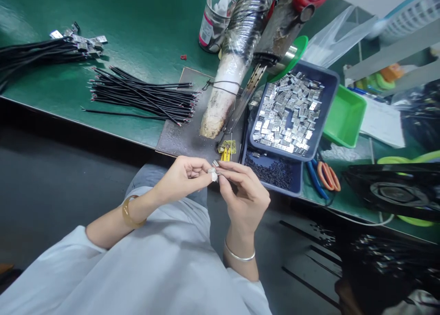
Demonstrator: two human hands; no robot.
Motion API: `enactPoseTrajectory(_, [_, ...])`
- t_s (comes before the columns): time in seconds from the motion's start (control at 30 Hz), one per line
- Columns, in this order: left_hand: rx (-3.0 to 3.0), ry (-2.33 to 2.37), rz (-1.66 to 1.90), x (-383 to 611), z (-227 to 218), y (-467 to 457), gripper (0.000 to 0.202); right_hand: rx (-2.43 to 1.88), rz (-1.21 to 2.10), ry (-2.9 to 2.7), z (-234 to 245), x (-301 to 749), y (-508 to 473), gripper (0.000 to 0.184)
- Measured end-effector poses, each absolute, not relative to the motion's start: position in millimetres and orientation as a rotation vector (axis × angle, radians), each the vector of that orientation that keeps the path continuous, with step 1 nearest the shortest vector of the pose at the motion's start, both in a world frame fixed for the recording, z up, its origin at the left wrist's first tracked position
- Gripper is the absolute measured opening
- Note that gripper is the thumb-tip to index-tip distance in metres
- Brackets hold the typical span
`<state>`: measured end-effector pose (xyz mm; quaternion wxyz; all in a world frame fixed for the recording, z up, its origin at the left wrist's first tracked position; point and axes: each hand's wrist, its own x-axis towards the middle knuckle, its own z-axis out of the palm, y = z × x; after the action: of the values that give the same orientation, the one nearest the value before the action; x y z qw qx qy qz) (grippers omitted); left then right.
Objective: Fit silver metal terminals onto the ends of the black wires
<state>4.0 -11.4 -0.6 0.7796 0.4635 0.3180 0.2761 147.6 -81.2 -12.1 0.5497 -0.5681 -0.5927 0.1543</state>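
My left hand point(184, 177) and my right hand point(242, 193) meet in front of the bench edge, over my lap. Both pinch one small silver metal connector shell point(214, 173) between their fingertips. Just beyond them a soldering iron with a taped handle point(237, 53) lies pointing toward me on a dark metal plate point(178, 131), with a small yellow fixture point(226, 152) at its tip. A blue tray point(328, 83) to the right holds several silver shells point(288, 113). Bare-ended black wires point(144, 95) lie in a bundle to the left on the green bench.
A second wire bundle with fitted connectors point(68, 44) lies far left. A lower blue tray of small black parts point(275, 170), orange-handled scissors point(326, 175), a green bin point(345, 118), a glass jar point(213, 24) and a black fan point(392, 191) are around the work spot.
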Motion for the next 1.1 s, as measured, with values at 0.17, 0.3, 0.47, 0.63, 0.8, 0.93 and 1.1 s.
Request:
enactPoseTrajectory(0.17, [1.000,0.686,0.595,4.9,-0.5,-10.2,0.024,-1.375,0.295,-1.472,-11.1,149.4,-83.2,0.023])
enactPoseTrajectory(0.3, [1.021,0.689,0.595,5.0,-1.4,-10.3,0.026,-1.409,0.184,-1.551,-8.4,149.6,-85.6,0.025])
enactPoseTrajectory(0.47, [1.040,0.663,0.558,2.7,-4.8,-11.5,0.024,-1.404,0.257,-1.499,-9.5,148.2,-85.5,0.018])
enactPoseTrajectory(0.63, [1.014,0.559,0.542,-0.7,-9.7,-10.7,0.025,-1.258,0.611,-1.233,-19.4,148.4,-78.9,0.010])
enactPoseTrajectory(0.8, [0.938,0.629,0.661,1.1,-11.7,-11.6,0.016,-1.244,0.527,-1.099,-20.7,145.4,-79.1,0.009])
enactPoseTrajectory(0.93, [0.945,0.764,0.737,1.8,-11.0,-11.9,0.018,-1.253,0.183,-1.146,-18.1,142.2,-85.0,0.018])
enactPoseTrajectory(1.1, [1.002,0.754,0.744,2.8,-9.4,-10.2,0.016,-1.254,0.089,-1.274,-21.8,140.5,-87.5,0.023])
